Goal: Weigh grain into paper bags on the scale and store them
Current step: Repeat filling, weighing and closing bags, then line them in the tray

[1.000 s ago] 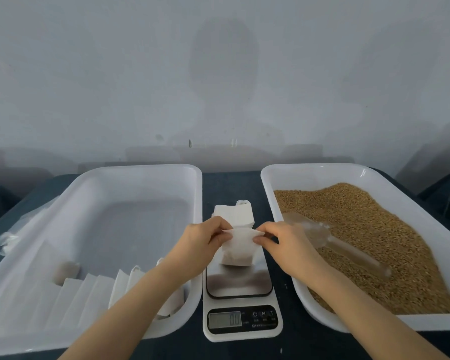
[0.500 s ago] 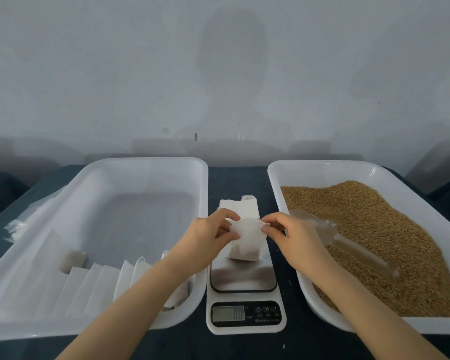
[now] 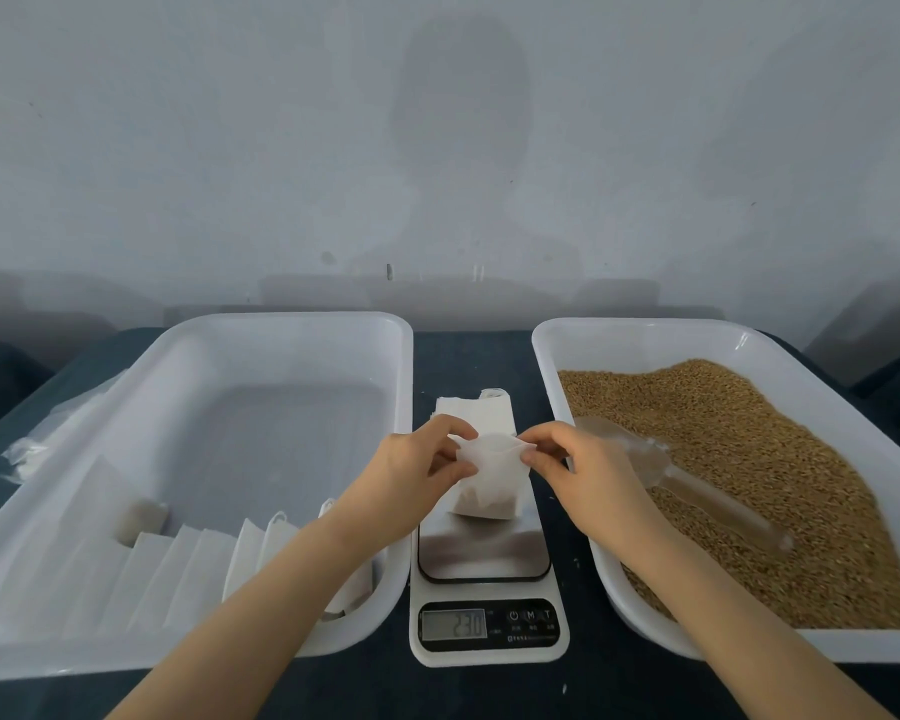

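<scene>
A small white paper bag [image 3: 492,483] stands on the steel plate of the kitchen scale [image 3: 484,558], its mouth spread open. My left hand [image 3: 417,475] pinches the bag's left top edge and my right hand [image 3: 578,470] pinches the right top edge. The scale display [image 3: 454,623] shows digits. On the right, a white tub [image 3: 557,350] holds brown grain [image 3: 749,459], with a clear plastic scoop [image 3: 681,491] lying on it. A stack of flat white bags [image 3: 481,410] lies behind the scale.
A large white tub [image 3: 281,324] on the left holds a row of several filled white bags [image 3: 178,569] along its near side. Clear plastic wrapping [image 3: 48,433] lies left of that tub. A grey wall rises behind the dark table [image 3: 468,356].
Both hands have pulled the bag's top edges apart, so its mouth is wider. The bag's base has settled on the scale plate, and the display now reads a weight.
</scene>
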The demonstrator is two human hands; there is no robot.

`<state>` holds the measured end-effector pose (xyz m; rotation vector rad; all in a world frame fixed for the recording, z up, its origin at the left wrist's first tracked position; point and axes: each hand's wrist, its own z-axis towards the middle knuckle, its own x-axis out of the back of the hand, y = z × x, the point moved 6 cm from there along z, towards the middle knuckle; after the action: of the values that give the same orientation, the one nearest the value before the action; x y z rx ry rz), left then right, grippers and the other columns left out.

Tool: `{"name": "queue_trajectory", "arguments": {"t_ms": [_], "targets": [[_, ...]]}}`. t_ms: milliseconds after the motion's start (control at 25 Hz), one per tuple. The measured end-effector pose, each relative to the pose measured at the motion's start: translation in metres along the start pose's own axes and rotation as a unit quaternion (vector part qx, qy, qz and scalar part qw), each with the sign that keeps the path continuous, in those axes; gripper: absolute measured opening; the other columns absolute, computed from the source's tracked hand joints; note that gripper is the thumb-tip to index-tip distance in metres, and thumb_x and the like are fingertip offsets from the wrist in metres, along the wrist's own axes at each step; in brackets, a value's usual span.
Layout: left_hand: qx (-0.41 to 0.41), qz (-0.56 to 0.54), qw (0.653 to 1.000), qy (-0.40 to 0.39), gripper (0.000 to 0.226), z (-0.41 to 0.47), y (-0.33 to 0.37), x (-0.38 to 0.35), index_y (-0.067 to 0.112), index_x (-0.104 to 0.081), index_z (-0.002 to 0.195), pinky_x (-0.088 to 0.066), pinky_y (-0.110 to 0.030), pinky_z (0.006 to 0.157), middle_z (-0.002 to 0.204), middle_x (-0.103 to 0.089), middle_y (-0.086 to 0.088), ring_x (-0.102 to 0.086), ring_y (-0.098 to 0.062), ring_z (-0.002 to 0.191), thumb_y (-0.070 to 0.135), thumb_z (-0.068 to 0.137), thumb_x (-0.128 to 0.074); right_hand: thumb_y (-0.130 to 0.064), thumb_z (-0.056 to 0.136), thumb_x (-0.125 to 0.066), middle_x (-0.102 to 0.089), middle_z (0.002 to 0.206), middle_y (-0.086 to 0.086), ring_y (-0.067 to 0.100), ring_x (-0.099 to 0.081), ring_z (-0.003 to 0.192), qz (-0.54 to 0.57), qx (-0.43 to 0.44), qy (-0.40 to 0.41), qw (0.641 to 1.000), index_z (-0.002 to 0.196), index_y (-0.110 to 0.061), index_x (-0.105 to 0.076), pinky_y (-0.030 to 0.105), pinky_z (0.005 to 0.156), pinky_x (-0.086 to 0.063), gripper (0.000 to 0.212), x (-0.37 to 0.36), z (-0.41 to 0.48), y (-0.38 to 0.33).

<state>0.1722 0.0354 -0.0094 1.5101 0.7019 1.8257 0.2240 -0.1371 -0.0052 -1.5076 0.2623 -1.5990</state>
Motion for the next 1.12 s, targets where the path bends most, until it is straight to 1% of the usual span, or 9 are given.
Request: {"name": "queue_trajectory", "arguments": {"t_ms": [160, 520, 560, 640, 720, 800, 920, 1000, 1120], "targets": [[-0.006, 0.001, 1.000, 0.002, 0.023, -0.001, 0.002, 0.001, 0.032, -0.051, 0.103, -0.044, -0.002, 0.072, 0.082, -0.060, 0.024, -0.062, 0.008, 0.078, 0.018, 0.090, -0.065, -0.026, 0.089, -0.062, -0.066, 0.091, -0.014, -0.014, -0.055, 0.082, -0.002, -0.001, 0.003, 1.000, 0.108, -0.023, -0.067, -0.004, 0.068, -0.035, 0.019, -0.001, 0.000, 0.001], [0.004, -0.006, 1.000, 0.000, 0.025, -0.001, 0.002, 0.000, 0.034, -0.050, 0.101, -0.044, -0.003, 0.070, 0.082, -0.062, 0.019, -0.063, 0.005, 0.077, 0.020, 0.089, -0.066, -0.031, 0.086, -0.065, -0.063, 0.085, -0.016, -0.010, -0.056, 0.082, 0.002, -0.009, -0.008, 1.000, 0.112, -0.024, -0.065, 0.000, 0.070, -0.039, 0.027, -0.001, -0.002, -0.001], [0.006, -0.006, 1.000, 0.000, 0.026, -0.001, 0.002, 0.000, 0.035, -0.050, 0.100, -0.045, -0.004, 0.070, 0.084, -0.063, 0.017, -0.063, 0.003, 0.078, 0.022, 0.088, -0.068, -0.033, 0.084, -0.067, -0.062, 0.085, -0.017, -0.008, -0.055, 0.084, 0.002, -0.005, -0.014, 1.000, 0.114, -0.026, -0.064, 0.003, 0.073, -0.041, 0.031, -0.002, -0.002, -0.002], [0.017, -0.005, 1.000, -0.004, 0.031, 0.000, 0.002, 0.000, 0.038, -0.048, 0.096, -0.049, -0.008, 0.072, 0.091, -0.062, 0.016, -0.064, -0.001, 0.082, 0.027, 0.082, -0.073, -0.038, 0.080, -0.070, -0.060, 0.087, -0.022, -0.004, -0.055, 0.085, -0.016, 0.008, -0.032, 0.999, 0.118, -0.030, -0.062, 0.017, 0.086, -0.043, 0.039, -0.005, -0.002, -0.007], [0.024, 0.016, 0.999, -0.018, 0.038, 0.000, 0.002, -0.003, 0.039, -0.044, 0.094, -0.050, -0.010, 0.070, 0.095, -0.059, 0.020, -0.063, -0.001, 0.082, 0.033, 0.077, -0.077, -0.042, 0.078, -0.071, -0.056, 0.086, -0.028, -0.014, -0.048, 0.086, -0.046, 0.023, -0.041, 0.998, 0.118, -0.033, -0.061, 0.027, 0.091, -0.035, 0.043, -0.008, -0.001, -0.011], [0.014, 0.075, 0.997, -0.028, 0.044, 0.001, 0.003, -0.007, 0.035, -0.044, 0.102, -0.048, -0.010, 0.070, 0.098, -0.059, 0.022, -0.060, 0.000, 0.081, 0.039, 0.074, -0.078, -0.045, 0.078, -0.069, -0.059, 0.090, -0.024, -0.020, -0.041, 0.085, -0.070, 0.035, -0.037, 0.996, 0.115, -0.033, -0.064, 0.025, 0.087, -0.028, 0.040, -0.010, -0.001, -0.011], [0.003, 0.120, 0.993, -0.023, 0.043, 0.003, 0.003, -0.009, 0.031, -0.052, 0.118, -0.045, -0.012, 0.077, 0.103, -0.067, 0.012, -0.062, -0.006, 0.088, 0.037, 0.080, -0.073, -0.039, 0.081, -0.069, -0.067, 0.084, -0.012, -0.003, -0.051, 0.078, -0.064, 0.058, -0.034, 0.996, 0.096, -0.026, -0.070, 0.031, 0.085, -0.037, 0.020, -0.010, 0.001, -0.012], [-0.006, 0.121, 0.993, -0.009, 0.023, 0.005, 0.004, -0.007, 0.030, -0.066, 0.109, -0.043, -0.011, 0.071, 0.091, -0.070, 0.009, -0.061, -0.006, 0.077, 0.029, 0.086, -0.069, -0.033, 0.081, -0.070, -0.065, 0.074, -0.008, 0.007, -0.056, 0.072, -0.049, 0.073, -0.029, 0.996, 0.086, -0.021, -0.071, 0.035, 0.079, -0.043, 0.013, -0.009, 0.001, -0.014], [-0.020, 0.105, 0.994, -0.007, 0.010, 0.004, 0.005, -0.007, 0.025, -0.074, 0.092, -0.040, -0.015, 0.060, 0.070, -0.066, 0.007, -0.051, -0.009, 0.060, 0.020, 0.089, -0.065, -0.025, 0.080, -0.072, -0.063, 0.070, -0.004, 0.009, -0.055, 0.065, -0.041, 0.072, -0.011, 0.997, 0.084, -0.016, -0.072, 0.021, 0.065, -0.043, 0.010, -0.006, 0.002, -0.012]]}}
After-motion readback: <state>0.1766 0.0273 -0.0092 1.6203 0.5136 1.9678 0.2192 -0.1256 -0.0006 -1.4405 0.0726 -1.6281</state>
